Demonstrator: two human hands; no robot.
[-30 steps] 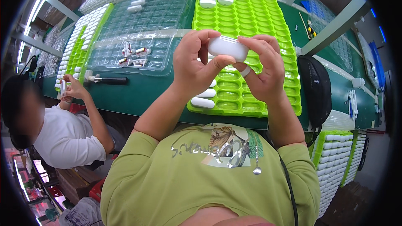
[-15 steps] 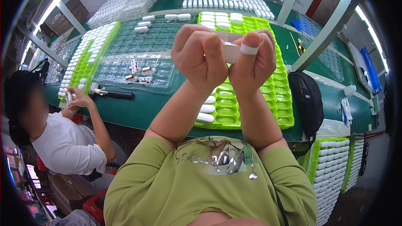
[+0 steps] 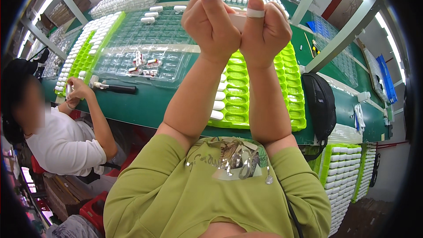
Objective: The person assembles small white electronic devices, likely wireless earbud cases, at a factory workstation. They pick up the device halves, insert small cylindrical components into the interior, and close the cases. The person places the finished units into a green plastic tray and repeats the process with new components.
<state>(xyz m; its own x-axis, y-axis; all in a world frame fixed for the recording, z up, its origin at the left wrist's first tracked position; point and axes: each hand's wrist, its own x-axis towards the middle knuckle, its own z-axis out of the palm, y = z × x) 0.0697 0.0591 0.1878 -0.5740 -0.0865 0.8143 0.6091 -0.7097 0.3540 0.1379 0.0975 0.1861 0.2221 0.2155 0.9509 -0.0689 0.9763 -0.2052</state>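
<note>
My left hand [image 3: 210,28] and my right hand [image 3: 266,31] are raised side by side over the bench, fingers curled and thumbs up, wrists touching. Between them they grip a small white plastic case [image 3: 238,20], mostly covered by the fingers. White tape wraps my right thumb. Below my forearms lies a bright green tray [image 3: 236,111] with oval pockets. A column of white oval pieces [image 3: 217,115] fills its near left side, while many other pockets are bare.
A clear plastic tray [image 3: 172,64] holds several small red-and-white parts. Left of it lie a black-handled tool [image 3: 121,89] and another green tray [image 3: 98,53]; a co-worker's hands [image 3: 79,89] hold a white piece. A black bag [image 3: 320,101] hangs at right, near stacked trays [image 3: 346,167].
Both my hands have moved up and farther out over the bench, still gripping the white case. The whole view has shifted slightly. The co-worker's hands remain near the left green tray.
</note>
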